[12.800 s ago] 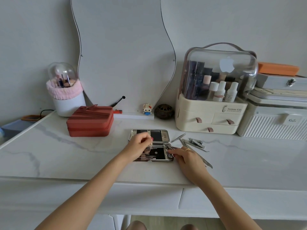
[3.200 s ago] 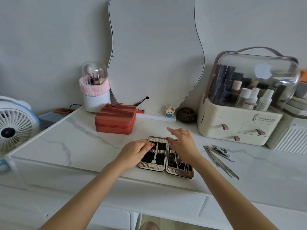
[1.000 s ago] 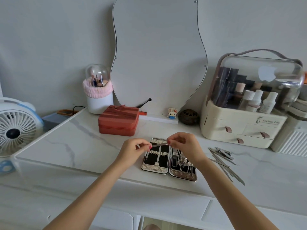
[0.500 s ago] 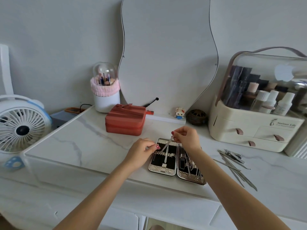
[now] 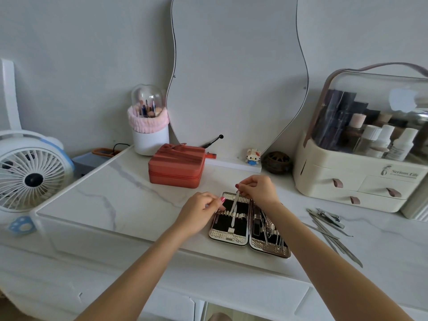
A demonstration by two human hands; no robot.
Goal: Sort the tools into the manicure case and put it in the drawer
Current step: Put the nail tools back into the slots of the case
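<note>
Here we pinch a slim metal tool (image 5: 234, 210) in our right hand (image 5: 258, 189) over the open manicure case (image 5: 249, 228); our left hand (image 5: 199, 210) pinches its elastic strap (image 5: 231, 214) at nine o'clock.

Shiny metal case (image 5: 228, 238); glossy marble top (image 5: 120, 200).

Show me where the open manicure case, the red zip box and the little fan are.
Manicure case (image 5: 228, 237), head view, on its patterned front rim, left half.
Red zip box (image 5: 174, 174), head view, on its front wall.
Fan (image 5: 30, 172), head view, on its white grille.
</note>
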